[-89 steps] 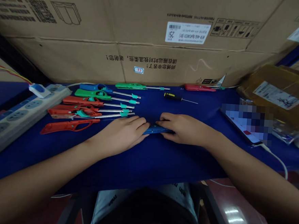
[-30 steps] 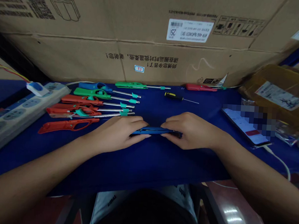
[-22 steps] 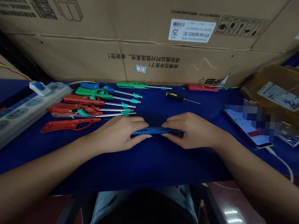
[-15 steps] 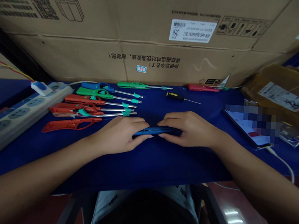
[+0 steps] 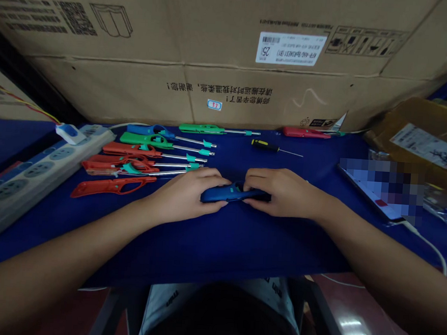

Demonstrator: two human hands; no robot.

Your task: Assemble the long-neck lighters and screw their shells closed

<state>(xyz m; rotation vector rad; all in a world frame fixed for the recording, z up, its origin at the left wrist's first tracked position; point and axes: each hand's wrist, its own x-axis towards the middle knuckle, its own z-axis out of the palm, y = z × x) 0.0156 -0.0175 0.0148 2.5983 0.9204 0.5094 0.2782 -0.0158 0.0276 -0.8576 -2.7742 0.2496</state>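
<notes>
A big cardboard carton (image 5: 129, 92) stands like a wall behind the blue-covered tabletop (image 5: 218, 243). At the person's left lies a long white power strip (image 5: 41, 169); over on the right sit a brown parcel (image 5: 403, 167) and, nearer, a phone (image 5: 363, 190) with its screen lit.

Both hands are closed on one thing at the middle of the tabletop. The left hand (image 5: 191, 196) wraps the broad end of a blue handle (image 5: 225, 192), and the right hand (image 5: 283, 194) pinches its other end, hiding the tip; I can't tell whether it carries a metal rod. From here the step looks like working on the handle's casing, turning it or pressing it together, though the fingers cover too much to be sure.

To the left of the hands lies a row of long lighters (image 5: 149, 130), red, green and blue, with metal rods. A red handle (image 5: 101, 186) lies nearest the person, no rod showing. A slim screwdriver (image 5: 265, 145) rests beyond the right hand, within easy reach but untouched. The next move, I'd judge, calls for a steady left grip and careful right fingertips, keeping the casing edges aligned and any small parts inside.
</notes>
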